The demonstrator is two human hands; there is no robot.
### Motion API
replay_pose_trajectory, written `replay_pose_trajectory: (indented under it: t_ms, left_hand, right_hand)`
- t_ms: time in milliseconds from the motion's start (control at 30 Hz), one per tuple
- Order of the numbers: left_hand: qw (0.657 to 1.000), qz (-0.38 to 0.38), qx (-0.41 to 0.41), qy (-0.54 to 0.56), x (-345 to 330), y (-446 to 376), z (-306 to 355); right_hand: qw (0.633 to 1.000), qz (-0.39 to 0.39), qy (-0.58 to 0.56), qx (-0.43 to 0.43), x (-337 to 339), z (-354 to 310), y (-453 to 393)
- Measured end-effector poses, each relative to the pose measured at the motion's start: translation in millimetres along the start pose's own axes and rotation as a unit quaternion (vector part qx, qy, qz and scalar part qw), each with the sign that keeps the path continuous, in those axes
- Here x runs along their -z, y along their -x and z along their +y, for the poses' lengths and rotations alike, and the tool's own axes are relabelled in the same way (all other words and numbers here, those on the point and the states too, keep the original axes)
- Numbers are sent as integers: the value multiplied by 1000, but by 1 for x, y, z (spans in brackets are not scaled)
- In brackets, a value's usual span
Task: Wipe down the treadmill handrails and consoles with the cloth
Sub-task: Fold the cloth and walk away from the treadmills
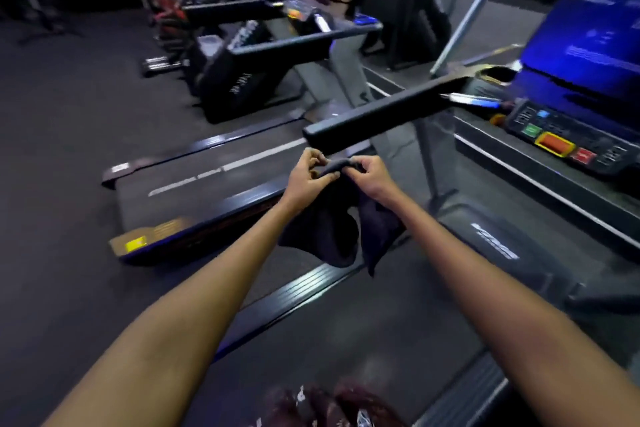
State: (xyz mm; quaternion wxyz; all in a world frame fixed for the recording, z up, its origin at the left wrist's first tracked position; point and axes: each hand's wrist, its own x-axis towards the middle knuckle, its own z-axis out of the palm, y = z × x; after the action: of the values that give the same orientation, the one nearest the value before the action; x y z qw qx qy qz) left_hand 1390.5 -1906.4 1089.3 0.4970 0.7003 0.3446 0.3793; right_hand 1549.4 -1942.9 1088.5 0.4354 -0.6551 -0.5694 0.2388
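Left hand (309, 173), right hand (367, 173) both pinch cloth (341, 218); bunch into pad, then wipe handrail (384, 111) just above hands.

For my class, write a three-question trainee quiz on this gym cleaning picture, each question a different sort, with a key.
1. True or false: the dark cloth is lying on the handrail.
2. Which hands grip the cloth? A) left hand only B) right hand only C) both
3. Fill in: the lit console is on the person's ____ side.

Key: 1 false, it hangs below the hands; 2 C; 3 right.
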Motion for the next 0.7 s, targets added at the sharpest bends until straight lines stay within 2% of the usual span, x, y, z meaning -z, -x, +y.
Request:
replay_pose_trajectory:
  t_ms: [167,300,400,467,567,633,700]
  left_hand:
    - [995,40,80,-31,48,35,3]
    - [985,108,129,-26,79,84,7]
    - [967,177,179,-33,99,122,12]
    - [957,202,200,-53,112,145,16]
    - [945,202,238,-98,135,183,24]
    - [932,209,271,-115,149,208,27]
    - [904,255,300,-163,163,230,26]
  right_hand:
    - [983,-174,-3,61,-36,-41,-20]
    - [936,-335,-31,100,-70,-85,-19]
    - [896,-420,11,142,-99,-117,-16]
    - [867,-462,59,175,-118,-139,-12]
    - [824,-504,88,243,-148,-168,0]
    - [804,-499,108,305,-168,-185,11]
    - [786,-483,124,366,-189,-200,25]
